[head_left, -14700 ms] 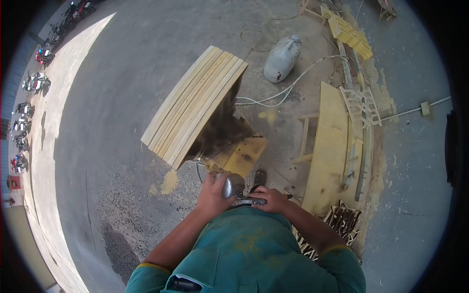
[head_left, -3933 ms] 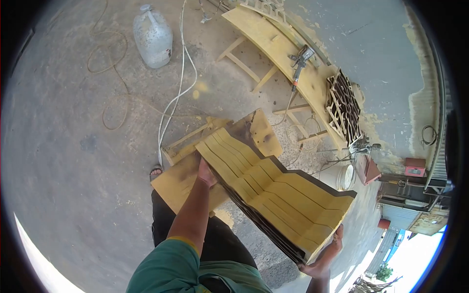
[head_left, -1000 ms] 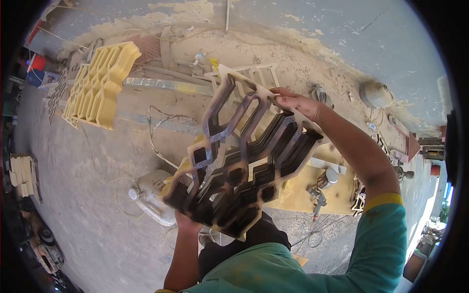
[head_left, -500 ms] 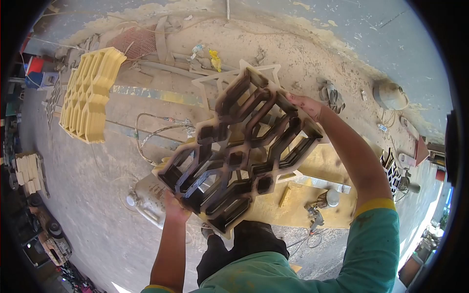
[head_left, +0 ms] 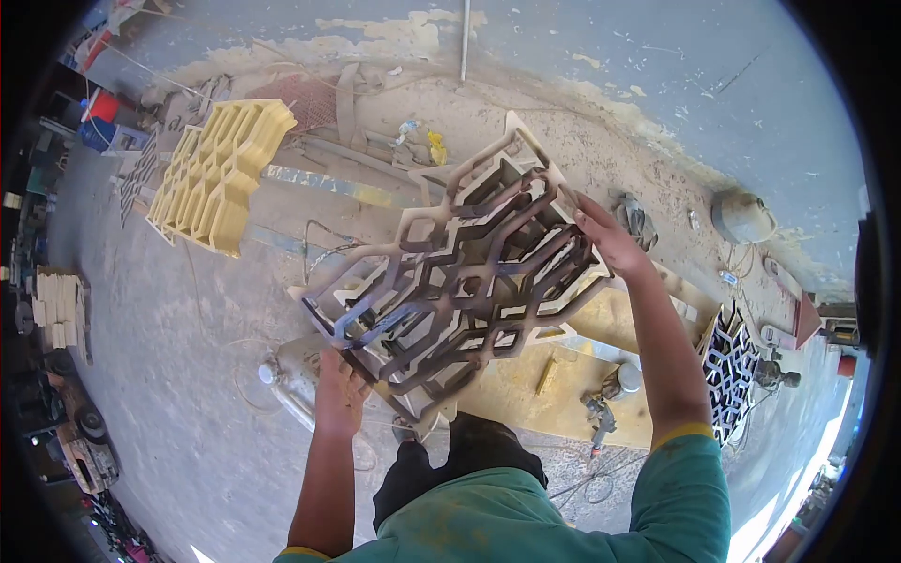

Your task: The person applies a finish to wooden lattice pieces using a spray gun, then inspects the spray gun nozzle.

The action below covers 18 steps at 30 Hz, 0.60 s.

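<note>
I hold up a stack of dark brown lattice panels [head_left: 471, 289] with angular, honeycomb-like openings, tilted in front of my body. My left hand [head_left: 342, 392] is closed on its lower left edge. At the upper right edge, my right hand [head_left: 612, 240] grips the stack with the fingers over the side. The layers look slightly spread apart, with pale edges showing between them. Beneath, partly covered by the panels, lies a yellow-stained board [head_left: 507, 399].
A spray gun [head_left: 599, 419] and a cup [head_left: 623, 379] sit on the yellow board. Yellow lattice panels [head_left: 221, 178] stand stacked at left, dark lattice panels [head_left: 730, 371] at right. A dented metal can [head_left: 298, 371] lies by my left hand; a bucket [head_left: 743, 218] stands near the wall.
The stack has tilted and its layers now show more spread apart. Both hands stay on it, the right one slightly lower. The view has shifted, moving the yellow panels rightward in frame.
</note>
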Tool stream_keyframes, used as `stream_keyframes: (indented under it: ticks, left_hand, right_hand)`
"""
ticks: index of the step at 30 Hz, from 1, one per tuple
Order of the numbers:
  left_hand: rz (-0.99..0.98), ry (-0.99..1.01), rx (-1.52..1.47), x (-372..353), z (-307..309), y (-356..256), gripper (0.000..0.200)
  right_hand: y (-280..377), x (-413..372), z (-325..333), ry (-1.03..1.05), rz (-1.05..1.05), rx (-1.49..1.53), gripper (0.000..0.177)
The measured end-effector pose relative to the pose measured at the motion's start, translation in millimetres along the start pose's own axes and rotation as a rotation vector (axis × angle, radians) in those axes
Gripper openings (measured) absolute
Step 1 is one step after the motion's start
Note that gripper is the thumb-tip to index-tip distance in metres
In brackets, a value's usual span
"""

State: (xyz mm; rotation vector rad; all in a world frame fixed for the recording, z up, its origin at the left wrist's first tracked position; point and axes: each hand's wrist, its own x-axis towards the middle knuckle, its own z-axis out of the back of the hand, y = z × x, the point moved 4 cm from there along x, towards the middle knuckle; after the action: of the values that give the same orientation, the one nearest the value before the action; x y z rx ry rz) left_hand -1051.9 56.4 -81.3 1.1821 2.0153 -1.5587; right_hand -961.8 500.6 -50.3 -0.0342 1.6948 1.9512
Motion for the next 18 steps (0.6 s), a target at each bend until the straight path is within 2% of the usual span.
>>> stream_keyframes:
  ticks: [1,3,4,7,10,13,16,18]
  left_hand:
    - [-0.131,0.079,0.015,-16,5,-22,0.073]
    - [-0.392,0.062,0.121,-61,11,-70,0.071]
    - [-0.535,0.095,0.128,-86,16,-90,0.072]
    - [-0.986,0.132,0.141,-155,43,-138,0.080]
    - [-1.264,0.147,0.134,-213,74,-162,0.089]
    - [-1.393,0.195,0.123,-259,101,-174,0.089]
    - [-1.446,0.184,0.165,-300,120,-176,0.087]
    - [-1.444,0.211,0.128,-318,139,-177,0.081]
  right_hand:
    - [14,-19,0,-0.036,0.073,0.076,0.052]
    - [67,-72,-9,-0.156,0.253,0.117,0.047]
    - [80,-97,-12,-0.272,0.420,0.025,0.047]
    - [114,-172,-35,-0.515,0.602,0.046,0.043]
    - [141,-241,-71,-0.657,0.720,0.185,0.038]
    - [160,-291,-110,-0.699,0.815,0.361,0.027]
    - [168,-332,-142,-0.731,0.854,0.326,0.033]
    - [170,-354,-162,-0.754,0.865,0.407,0.028]
